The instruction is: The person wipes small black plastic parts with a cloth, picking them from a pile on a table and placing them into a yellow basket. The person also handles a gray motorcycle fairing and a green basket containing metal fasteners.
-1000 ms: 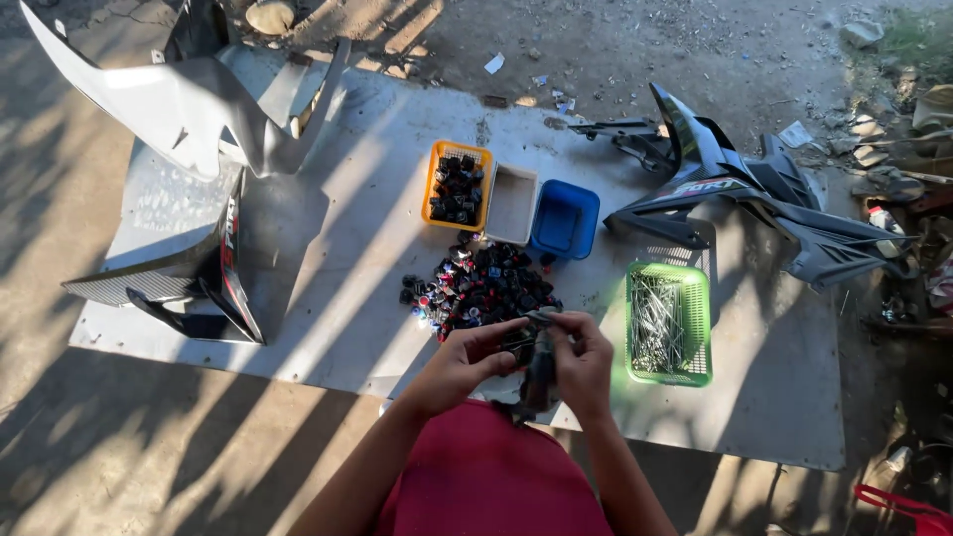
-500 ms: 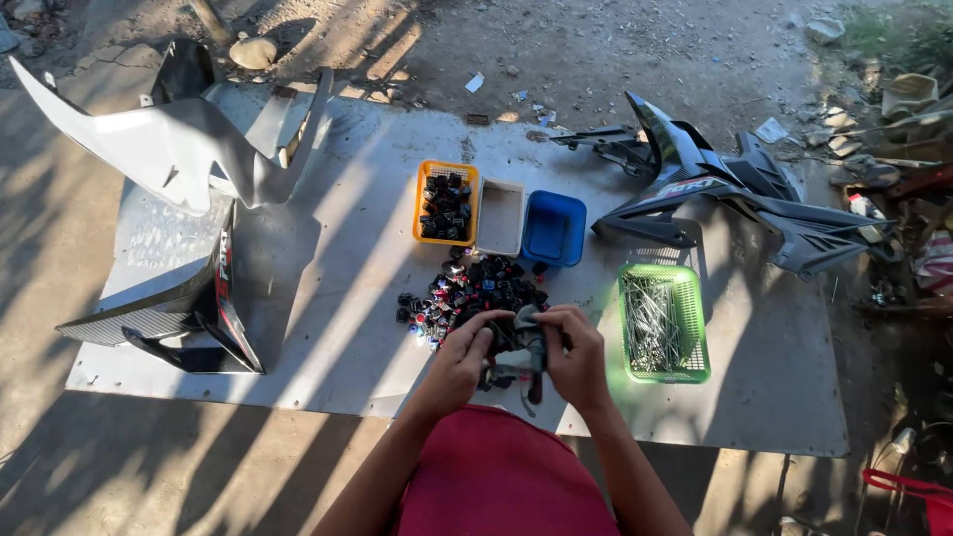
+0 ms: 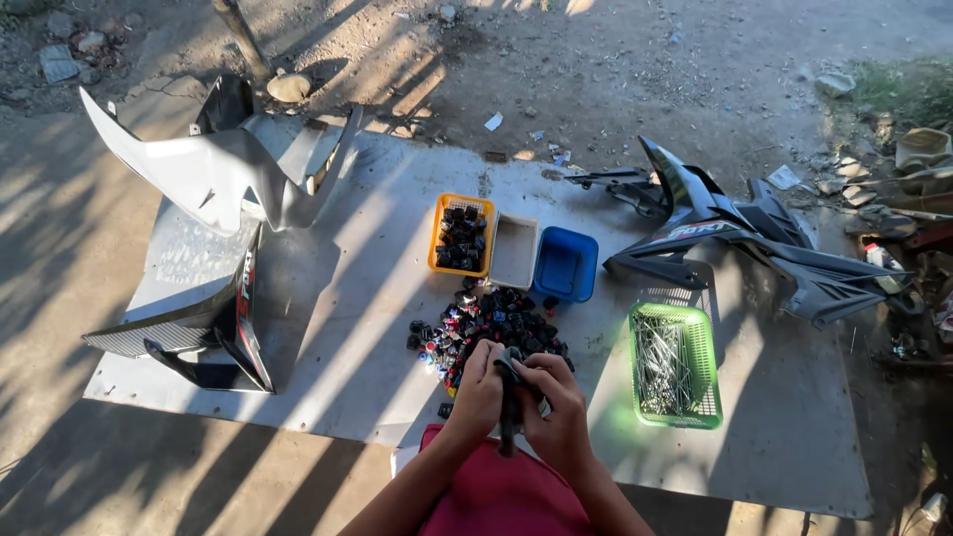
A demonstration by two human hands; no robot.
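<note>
Part (image 3: pixel 509 397), dark, long axis vertical, pinched betw. fingers of left hand (image 3: pixel 478 389) & right hand (image 3: pixel 556 405), equally near, over desk (image 3: pixel 338 328) edge.

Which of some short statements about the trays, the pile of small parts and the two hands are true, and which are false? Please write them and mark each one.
1. Both hands hold one dark part between them. True: the left hand and the right hand grip a dark part together.
2. The blue tray is full of small parts. False: the blue tray looks empty.
3. The orange tray holds dark small parts. True: the orange tray has them inside.
4. The green basket holds thin metal pieces. True: the green basket has them inside.
5. The pile of small parts lies inside the green basket. False: the pile of small parts lies loose on the grey sheet.
</note>
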